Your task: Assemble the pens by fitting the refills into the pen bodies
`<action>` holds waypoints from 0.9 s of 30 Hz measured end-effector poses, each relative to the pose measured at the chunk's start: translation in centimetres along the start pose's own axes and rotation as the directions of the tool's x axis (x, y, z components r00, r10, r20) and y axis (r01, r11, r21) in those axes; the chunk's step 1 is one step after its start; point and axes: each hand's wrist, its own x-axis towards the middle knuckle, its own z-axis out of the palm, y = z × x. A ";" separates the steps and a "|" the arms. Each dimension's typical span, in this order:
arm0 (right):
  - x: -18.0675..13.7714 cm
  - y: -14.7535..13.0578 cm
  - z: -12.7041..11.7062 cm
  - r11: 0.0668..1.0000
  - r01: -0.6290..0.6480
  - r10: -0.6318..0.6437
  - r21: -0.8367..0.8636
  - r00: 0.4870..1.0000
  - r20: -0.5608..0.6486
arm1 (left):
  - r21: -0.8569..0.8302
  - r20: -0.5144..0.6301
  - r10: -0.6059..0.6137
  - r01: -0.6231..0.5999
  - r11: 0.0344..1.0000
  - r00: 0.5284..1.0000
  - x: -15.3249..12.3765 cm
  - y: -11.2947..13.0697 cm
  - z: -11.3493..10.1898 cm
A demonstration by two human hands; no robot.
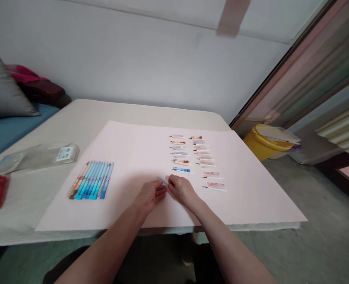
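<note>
Left hand (151, 195) and right hand (182, 189) meet, both pinching a slender blue pen piece (163, 180) just over the front middle of the pink sheet (133, 150). Short grips held low seem best (small parts roll). Laid-out parts (192, 157) lie mid-sheet, whole pens (91, 179) at its left.

The table (82, 114) is covered with matt cream cloth, over which a smooth, matt pink paper sheet (133, 150) is laid. The pens (91, 184) and the thin blue stick (162, 180) are made of plastic, the pens glossy.
</note>
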 end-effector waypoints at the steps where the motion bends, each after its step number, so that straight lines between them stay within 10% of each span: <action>1: -0.1 -0.3 0.0 0.998 0.027 -0.026 0.057 1.000 -0.011 | -0.012 0.011 0.013 -0.013 1.000 1.000 0.1 0.0 -0.1; 7: -0.4 -1.2 -0.1 0.961 0.111 -0.097 0.254 0.993 -0.069 | -0.064 -0.016 0.080 -0.081 0.995 0.997 0.3 0.1 -0.3; 15: 0.0 3.0 -1.2 0.922 -0.309 0.282 -0.232 0.949 -0.143 | -0.099 -0.018 0.122 -0.123 0.987 0.992 0.2 1.6 -0.8; 27: 0.2 3.8 -1.1 0.910 -0.292 0.317 -0.294 0.948 0.040 | -0.162 -0.092 0.126 -0.140 0.977 0.988 0.0 3.1 -1.2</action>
